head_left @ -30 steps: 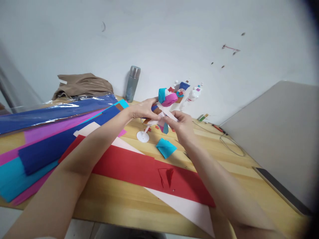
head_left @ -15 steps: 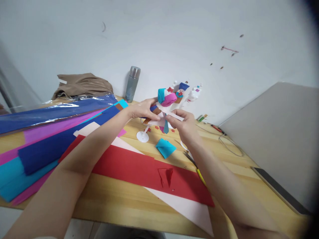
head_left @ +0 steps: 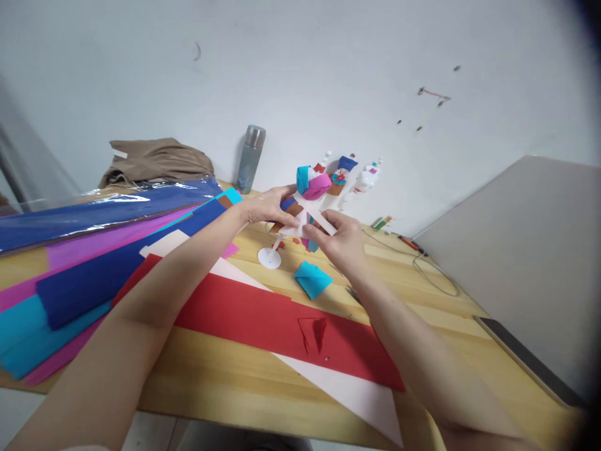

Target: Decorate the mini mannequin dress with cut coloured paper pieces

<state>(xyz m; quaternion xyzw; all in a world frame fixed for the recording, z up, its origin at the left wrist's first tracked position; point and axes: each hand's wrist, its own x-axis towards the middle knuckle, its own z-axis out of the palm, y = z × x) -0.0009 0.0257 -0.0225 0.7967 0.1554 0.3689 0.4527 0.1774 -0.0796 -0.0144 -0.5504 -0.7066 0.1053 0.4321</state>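
Note:
Above the table, my left hand (head_left: 272, 208) is closed around a small paper-dressed figure (head_left: 315, 186), whose top is wrapped in teal and magenta. Its body shows blue, brown and pale pink paper, partly hidden by my fingers. A white round stand (head_left: 269, 258) shows below it. From the right, my right hand (head_left: 345, 241) pinches the pale paper at the figure's front, thumb and fingers together. A white paper strip (head_left: 323, 222) runs from the figure's neck across to these fingers. Just below lies a folded teal paper piece (head_left: 313, 280).
Red paper (head_left: 235, 311) lies over a pale pink sheet (head_left: 352, 394). Coloured paper (head_left: 94, 282) is spread at left. A flask (head_left: 251, 160) and brown cloth (head_left: 159, 163) stand behind. More decorated figures (head_left: 344, 172) are beyond my hands. Scissors (head_left: 353, 294) are mostly hidden by my right arm.
My right hand has moved slightly left and down against the figure's front, and the white strip now slants more steeply. My left hand keeps its hold. The scissors are more covered.

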